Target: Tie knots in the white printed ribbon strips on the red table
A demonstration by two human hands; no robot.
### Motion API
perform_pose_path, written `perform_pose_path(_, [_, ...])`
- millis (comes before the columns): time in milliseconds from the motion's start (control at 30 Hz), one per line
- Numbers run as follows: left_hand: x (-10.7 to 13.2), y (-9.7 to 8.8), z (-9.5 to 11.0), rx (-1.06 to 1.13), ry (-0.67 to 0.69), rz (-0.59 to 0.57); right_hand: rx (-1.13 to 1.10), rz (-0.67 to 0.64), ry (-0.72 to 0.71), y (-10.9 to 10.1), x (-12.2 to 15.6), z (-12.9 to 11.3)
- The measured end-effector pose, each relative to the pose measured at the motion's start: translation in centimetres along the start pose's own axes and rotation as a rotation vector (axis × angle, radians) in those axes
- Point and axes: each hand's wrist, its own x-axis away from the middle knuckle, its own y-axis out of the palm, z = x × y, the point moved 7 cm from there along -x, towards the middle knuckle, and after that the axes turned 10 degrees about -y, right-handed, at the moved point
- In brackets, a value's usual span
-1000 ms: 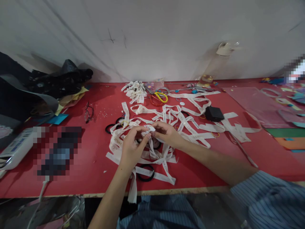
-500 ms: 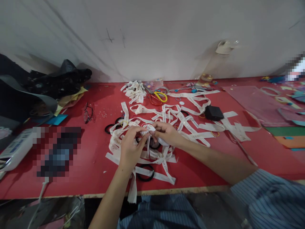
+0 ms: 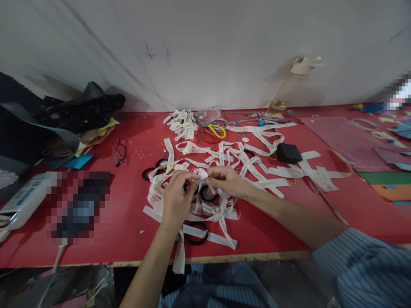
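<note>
Between my fingertips is a gathered piece of white printed ribbon [image 3: 203, 174]. My left hand [image 3: 180, 192] pinches it from the left, thumb and forefinger together. From the right, my right hand [image 3: 226, 182] grips the same bunch, its fingers curled and a tail of ribbon running beneath them. Loose printed ribbon strips [image 3: 257, 173] lie tangled under and around both hands. A black ring-shaped band [image 3: 196, 233] rests on the ribbon nearer to me, and another black band [image 3: 148, 173] is left of my hands. The exact folds in my fingers are too small to make out.
Behind the strips lie a pile of small white ribbon pieces [image 3: 183, 124] and scissors [image 3: 216, 130] with yellow and red handles. A black block [image 3: 288, 152] sits on ribbon at right. Eyeglasses [image 3: 118, 154] and a blurred-out dark device [image 3: 81, 205] are on the left of the red table [image 3: 128, 252].
The gathered ribbon between my fingertips looks smaller and more tightly bunched. My right fingers have shifted slightly. Everything else on the table stays in place.
</note>
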Motion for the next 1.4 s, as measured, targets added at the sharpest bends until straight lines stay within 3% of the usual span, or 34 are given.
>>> perform_pose_path(133, [0.0,0.3,-0.4,0.057,-0.040,-0.041,-0.058,0.057,0.007,0.3,0.1,0.2])
perform_pose_path(267, [0.2,0.9,-0.5,0.160,-0.047,-0.116,0.034,0.176,-0.071,-0.4,0.1,-0.6])
perform_pose_path(467, [0.3,0.3,-1.3,0.450,-0.146,-0.025,0.262,0.370,-0.142,-3.4,-1.0,-2.2])
perform_pose_path(533, [0.4,0.5,-1.4,0.465,-0.157,-0.045,0.376,0.452,-0.108,-5.0,-2.2,-2.5])
perform_pose_path(767, [0.7,1.3,-0.9,0.352,-0.115,-0.130,0.468,0.529,-0.165,-8.2,-9.4,-2.7])
perform_pose_path(1033, [0.9,1.6,-0.5,0.304,-0.076,-0.184,0.603,0.491,-0.155,-8.7,-14.3,0.0])
perform_pose_path(1100, [0.9,1.7,-0.7,0.307,-0.091,-0.183,0.637,0.448,-0.172,-7.8,-13.9,-0.7])
perform_pose_path(1200, [0.9,1.5,-0.8,0.315,-0.132,-0.165,0.677,0.345,-0.229,-5.3,-10.9,-2.8])
perform_pose_path(1300, [0.9,1.3,-0.9,0.324,-0.178,-0.149,0.818,0.073,-0.278,-1.7,-6.1,-4.3])
perform_pose_path(1400, [1.0,1.2,-0.8,0.315,-0.194,-0.159,0.971,-0.122,-0.322,0.5,-1.2,-4.2])
